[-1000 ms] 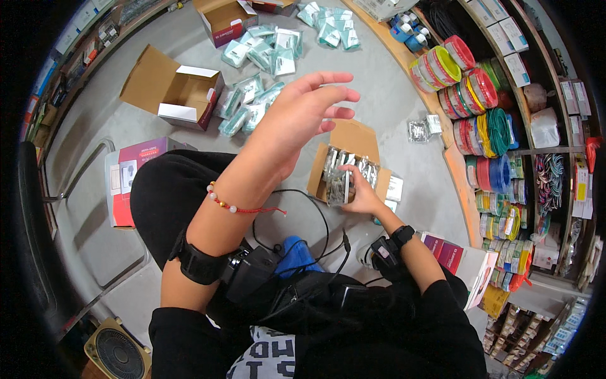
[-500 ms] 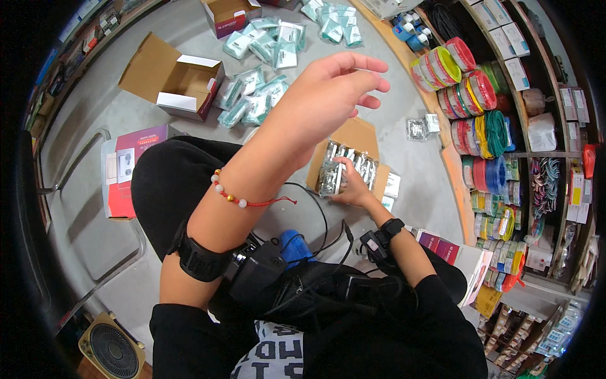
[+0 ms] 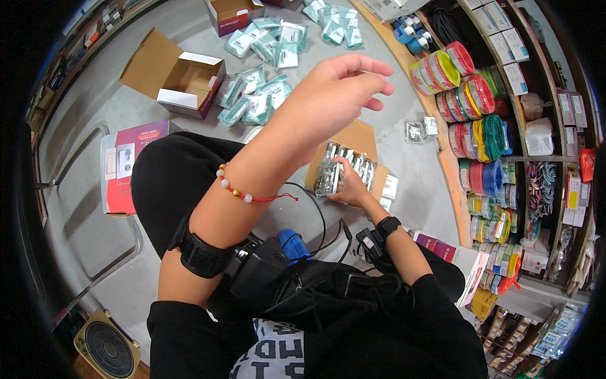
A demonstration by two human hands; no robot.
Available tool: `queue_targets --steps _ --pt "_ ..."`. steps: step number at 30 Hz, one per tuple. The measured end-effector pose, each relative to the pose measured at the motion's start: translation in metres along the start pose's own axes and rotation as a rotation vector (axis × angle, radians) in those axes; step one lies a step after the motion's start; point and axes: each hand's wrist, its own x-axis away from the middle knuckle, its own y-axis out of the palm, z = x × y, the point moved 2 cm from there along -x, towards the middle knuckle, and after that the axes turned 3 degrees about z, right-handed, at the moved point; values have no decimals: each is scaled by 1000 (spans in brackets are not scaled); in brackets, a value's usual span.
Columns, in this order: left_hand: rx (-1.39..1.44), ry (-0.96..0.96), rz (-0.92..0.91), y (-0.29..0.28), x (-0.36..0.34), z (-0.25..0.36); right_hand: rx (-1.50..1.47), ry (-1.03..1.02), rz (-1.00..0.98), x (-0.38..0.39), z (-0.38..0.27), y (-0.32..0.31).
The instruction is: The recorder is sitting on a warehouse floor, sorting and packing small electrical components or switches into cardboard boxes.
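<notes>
Grey concrete floor point(image 3: 404, 107) of a stockroom, with shelves point(image 3: 505, 114) of coloured wire coils along the right and teal packets point(image 3: 265, 95) scattered beyond an open cardboard box point(image 3: 173, 76). Low on the floor beside the knee, a flat brown carton point(image 3: 356, 161) filled with a tight row of clear, silvery plastic packs point(image 3: 347, 170), standing on edge. Right hand point(image 3: 347, 184) pressed against the packs, fingers curled on them. Left hand point(image 3: 338, 95) raised in the air, fingers loosely apart, holding nothing.
</notes>
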Motion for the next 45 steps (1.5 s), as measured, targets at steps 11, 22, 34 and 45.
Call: queue_targets --steps 11,22,34,45 --pt "-11 25 11 -3 0 0 -17 22 -12 25 9 -18" --pt "-33 20 -2 -3 -2 -4 13 29 106 20 11 -11" --pt "-47 23 -6 1 -3 -4 430 -62 169 18 -3 -12" --pt "-57 -12 -17 0 -4 -5 374 46 130 19 3 -19"
